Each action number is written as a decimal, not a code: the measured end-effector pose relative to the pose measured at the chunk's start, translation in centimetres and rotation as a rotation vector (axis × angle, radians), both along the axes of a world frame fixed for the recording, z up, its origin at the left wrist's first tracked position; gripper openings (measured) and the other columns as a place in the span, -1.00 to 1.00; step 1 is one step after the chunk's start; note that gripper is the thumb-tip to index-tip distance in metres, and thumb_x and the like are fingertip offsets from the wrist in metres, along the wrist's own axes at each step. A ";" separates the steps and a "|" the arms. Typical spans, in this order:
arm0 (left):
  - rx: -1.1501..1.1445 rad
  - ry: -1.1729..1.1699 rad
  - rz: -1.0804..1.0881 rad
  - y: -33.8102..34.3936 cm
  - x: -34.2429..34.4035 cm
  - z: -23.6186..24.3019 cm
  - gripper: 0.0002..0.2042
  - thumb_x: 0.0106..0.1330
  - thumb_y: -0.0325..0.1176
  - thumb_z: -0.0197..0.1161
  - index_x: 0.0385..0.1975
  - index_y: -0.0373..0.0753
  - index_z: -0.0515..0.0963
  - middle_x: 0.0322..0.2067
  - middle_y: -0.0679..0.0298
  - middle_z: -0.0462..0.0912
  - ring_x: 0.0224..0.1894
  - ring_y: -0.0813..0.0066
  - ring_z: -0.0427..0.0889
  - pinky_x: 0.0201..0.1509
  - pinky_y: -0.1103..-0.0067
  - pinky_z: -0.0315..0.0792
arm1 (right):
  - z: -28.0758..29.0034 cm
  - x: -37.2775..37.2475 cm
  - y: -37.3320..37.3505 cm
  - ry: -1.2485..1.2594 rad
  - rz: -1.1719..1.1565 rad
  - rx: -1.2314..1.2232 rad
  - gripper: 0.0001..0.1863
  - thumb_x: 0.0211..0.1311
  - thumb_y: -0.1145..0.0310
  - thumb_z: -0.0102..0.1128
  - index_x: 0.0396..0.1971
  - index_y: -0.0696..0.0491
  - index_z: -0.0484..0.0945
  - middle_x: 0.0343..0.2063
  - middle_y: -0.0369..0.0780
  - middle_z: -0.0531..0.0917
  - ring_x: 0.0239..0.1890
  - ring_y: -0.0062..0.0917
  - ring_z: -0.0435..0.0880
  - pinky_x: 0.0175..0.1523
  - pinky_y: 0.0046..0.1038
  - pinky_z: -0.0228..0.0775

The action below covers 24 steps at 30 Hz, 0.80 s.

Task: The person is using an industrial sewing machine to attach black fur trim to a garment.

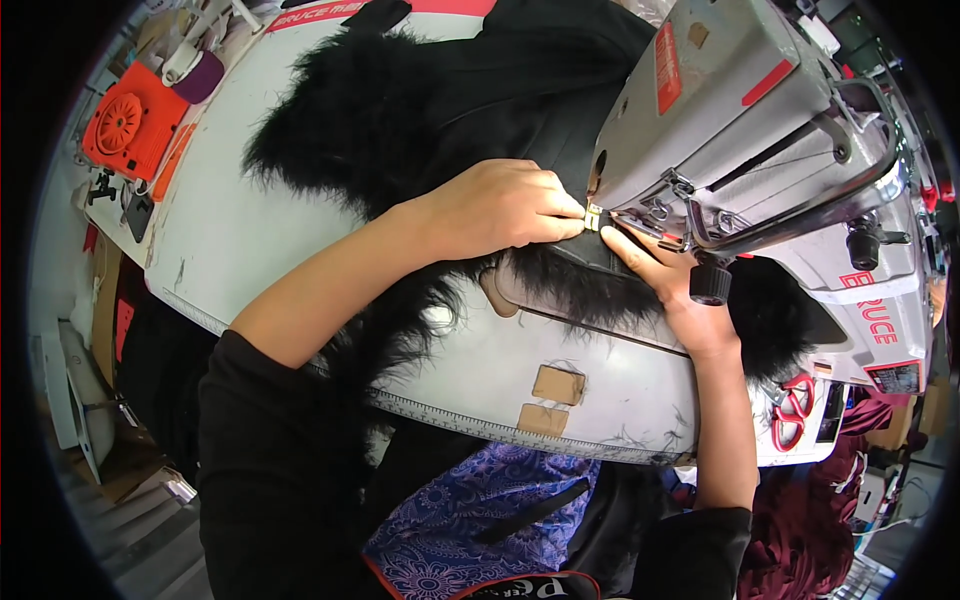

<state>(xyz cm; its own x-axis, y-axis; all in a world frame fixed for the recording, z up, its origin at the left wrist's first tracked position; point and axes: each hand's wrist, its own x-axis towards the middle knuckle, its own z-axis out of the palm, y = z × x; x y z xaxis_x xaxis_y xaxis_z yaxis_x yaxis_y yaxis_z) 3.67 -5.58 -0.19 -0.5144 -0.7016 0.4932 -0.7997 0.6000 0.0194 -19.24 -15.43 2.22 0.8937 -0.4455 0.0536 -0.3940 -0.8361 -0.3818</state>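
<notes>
Black fabric [520,110] with long fluffy trim [315,130] lies under a white sewing machine [690,110]. My left hand [505,205] has curled, closed fingers gripping the fabric just left of the presser foot [592,218]. My right hand [660,275] rests on the fabric right of the foot, its index finger stretched toward it and the other fingers partly hidden behind the machine's metal parts. More fluffy trim spills under my left forearm to the table's front edge and shows again right of my right wrist.
The white table [630,400] has a ruler along its front edge and two tan patches. Red-handled scissors [790,425] lie at the right. An orange device [130,125] and a purple-and-white container [195,75] stand at the far left. Maroon fabric [800,520] is piled at lower right.
</notes>
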 end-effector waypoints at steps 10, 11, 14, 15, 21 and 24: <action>0.036 0.008 0.028 0.2 -0.3 0.0 -0.70 0.03 -0.40 0.12 -0.18 -0.17 0.57 -0.21 0.45 0.59 -0.27 0.51 0.49 -0.20 0.60 0.41 | -0.1 0.4 0.4 0.018 -0.033 0.040 -0.50 0.02 0.57 -0.09 0.03 -0.07 0.48 0.01 -0.22 0.52 0.04 -0.38 0.51 0.16 -0.46 0.30; 0.036 0.009 0.035 0.1 -0.3 0.1 -0.70 0.04 -0.40 0.12 -0.18 -0.17 0.57 -0.22 0.45 0.59 -0.26 0.51 0.49 -0.19 0.60 0.41 | 0.0 0.5 0.5 -0.018 -0.040 0.054 -0.50 0.01 0.59 -0.08 0.03 -0.05 0.48 0.00 -0.21 0.53 0.03 -0.38 0.52 0.14 -0.46 0.31; 0.031 0.015 0.050 0.2 -0.3 0.1 -0.71 0.04 -0.40 0.12 -0.19 -0.17 0.57 -0.22 0.45 0.59 -0.25 0.51 0.49 -0.19 0.60 0.42 | -0.5 0.4 0.2 -0.042 0.020 -0.040 -0.49 -0.02 0.62 -0.07 0.01 -0.01 0.48 -0.02 -0.18 0.54 0.01 -0.36 0.53 0.13 -0.45 0.33; 0.023 0.021 0.051 0.2 -0.3 0.1 -0.71 0.04 -0.41 0.13 -0.19 -0.16 0.57 -0.22 0.44 0.59 -0.25 0.51 0.49 -0.19 0.60 0.42 | -0.5 0.4 0.1 -0.047 0.043 -0.085 -0.48 -0.03 0.63 -0.07 0.01 0.00 0.49 -0.03 -0.18 0.54 0.00 -0.35 0.54 0.12 -0.44 0.34; 0.098 -0.029 0.126 0.2 -0.5 0.6 -0.73 0.05 -0.39 0.13 -0.20 -0.15 0.57 -0.24 0.44 0.59 -0.25 0.51 0.49 -0.20 0.61 0.42 | -0.6 0.2 -0.1 -0.097 0.165 -0.300 -0.47 -0.05 0.64 -0.06 0.01 0.00 0.48 -0.03 -0.17 0.54 -0.01 -0.33 0.54 0.12 -0.44 0.33; 0.047 0.019 0.048 0.5 -0.6 0.2 -0.73 0.06 -0.40 0.12 -0.20 -0.15 0.57 -0.26 0.44 0.59 -0.24 0.50 0.49 -0.20 0.60 0.42 | -0.7 -0.1 0.0 -0.090 0.176 -0.280 -0.48 -0.04 0.64 -0.06 0.01 0.00 0.48 -0.03 -0.15 0.54 -0.01 -0.31 0.53 0.13 -0.43 0.32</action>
<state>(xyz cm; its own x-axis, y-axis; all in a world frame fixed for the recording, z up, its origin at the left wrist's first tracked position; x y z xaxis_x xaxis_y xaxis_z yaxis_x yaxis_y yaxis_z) 3.10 -5.03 -0.04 -0.4707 -0.7476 0.4685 -0.8267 0.5592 0.0618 -19.34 -15.48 1.56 0.9417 -0.2418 0.2339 -0.2096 -0.9656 -0.1542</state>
